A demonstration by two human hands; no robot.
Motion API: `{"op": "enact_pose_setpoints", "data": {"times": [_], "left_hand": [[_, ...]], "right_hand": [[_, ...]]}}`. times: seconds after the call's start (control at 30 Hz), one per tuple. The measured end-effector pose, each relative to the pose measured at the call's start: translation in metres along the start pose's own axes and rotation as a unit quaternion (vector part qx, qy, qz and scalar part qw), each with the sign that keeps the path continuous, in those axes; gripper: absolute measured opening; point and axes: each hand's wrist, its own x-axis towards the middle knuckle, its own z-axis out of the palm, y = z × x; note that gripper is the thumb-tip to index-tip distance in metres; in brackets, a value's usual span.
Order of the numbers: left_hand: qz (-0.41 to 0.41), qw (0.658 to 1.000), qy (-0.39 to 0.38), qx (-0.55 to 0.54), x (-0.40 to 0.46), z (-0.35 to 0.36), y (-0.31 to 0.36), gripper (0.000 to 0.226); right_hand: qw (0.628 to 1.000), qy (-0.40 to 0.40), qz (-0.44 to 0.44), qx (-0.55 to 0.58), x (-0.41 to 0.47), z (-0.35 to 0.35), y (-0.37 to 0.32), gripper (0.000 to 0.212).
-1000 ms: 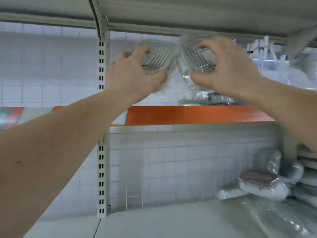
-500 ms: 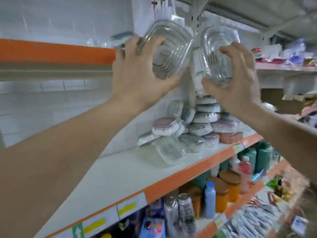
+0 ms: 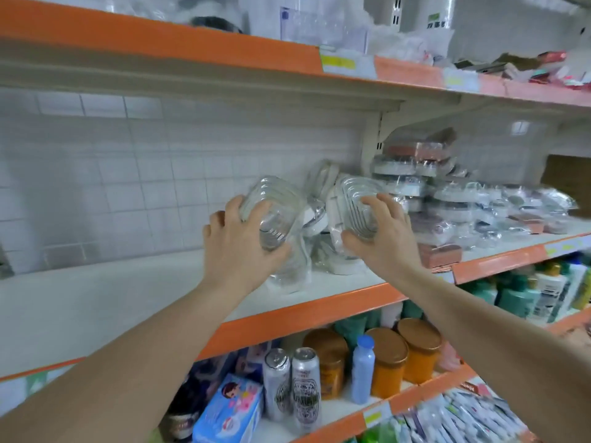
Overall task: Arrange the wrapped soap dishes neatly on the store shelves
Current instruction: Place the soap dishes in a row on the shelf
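Head view, change: 0.5 s ago both clear dishes were held high, level with the upper shelf; they are now lowered to the middle shelf (image 3: 96,292), in front of the pile. The camera has swung right, so more of the stock is in view.
Left hand (image 3: 238,247): fingers curled and clamped around a clear wrapped soap dish (image 3: 275,212), thumb at its lower edge. The dish is tilted, with its ribbed base facing the camera.
Right hand (image 3: 382,238): fingers spread over a second clear wrapped soap dish (image 3: 351,203), thumb beneath; the grip is closed on it. The dish is tilted toward the left one.
Dish relation: side by side, near each other; contact cannot be told.
Pile of wrapped soap dishes (image 3: 447,193): stacked unevenly on the right half of the middle shelf, reaching toward its back wall.
Middle shelf, left half: bare white surface behind an orange front edge.
Lower shelf: two cans (image 3: 292,388), orange jars (image 3: 388,359), and a blue bottle (image 3: 363,369).
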Motion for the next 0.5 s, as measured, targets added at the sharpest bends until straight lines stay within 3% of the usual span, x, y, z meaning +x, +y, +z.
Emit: {"op": "enact_pose_setpoints", "data": {"times": [0.2,0.33,0.4,0.47,0.5], "left_hand": [[-0.242,0.966,-0.092,0.022,0.003,0.038,-0.027,0.066],[-0.273,0.946,-0.143,0.101,0.002,0.054,-0.055,0.067],[-0.267,0.942,-0.201,-0.023,0.001,0.065,-0.059,0.077],[-0.254,0.912,-0.272,-0.175,0.001,0.070,-0.058,0.077],[-0.244,0.902,-0.295,-0.200,0.002,0.070,-0.059,0.074]], "right_hand": [[0.989,-0.089,0.089,-0.081,0.025,0.060,0.011,0.064],[0.986,-0.098,0.092,-0.100,0.040,0.087,0.016,0.060],[0.983,-0.146,0.068,-0.092,0.051,0.097,0.020,0.061],[0.965,-0.228,0.043,-0.122,0.063,0.103,0.029,0.065],[0.957,-0.256,0.041,-0.133,0.068,0.104,0.035,0.067]]}}
